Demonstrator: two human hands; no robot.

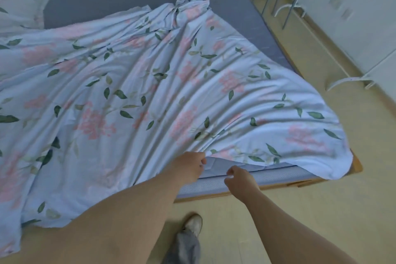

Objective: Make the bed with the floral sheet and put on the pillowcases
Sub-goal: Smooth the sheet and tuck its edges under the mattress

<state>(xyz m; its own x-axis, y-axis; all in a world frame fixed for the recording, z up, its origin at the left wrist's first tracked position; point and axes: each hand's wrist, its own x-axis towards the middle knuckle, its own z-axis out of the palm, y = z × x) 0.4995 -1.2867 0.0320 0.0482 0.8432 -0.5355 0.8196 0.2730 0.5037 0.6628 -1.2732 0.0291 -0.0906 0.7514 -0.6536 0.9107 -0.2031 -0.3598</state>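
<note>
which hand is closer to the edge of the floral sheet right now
Left. The left hand is pinching the floral sheet at its near edge, touching the fabric. The right hand is curled just below and right of that edge, over the mattress side, apart from the cloth.

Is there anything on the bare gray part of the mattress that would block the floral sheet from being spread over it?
Nothing visible does. The bare mattress beyond the floral sheet shows no objects on it. A pillow sits at the far left corner, partly over that end.
</note>
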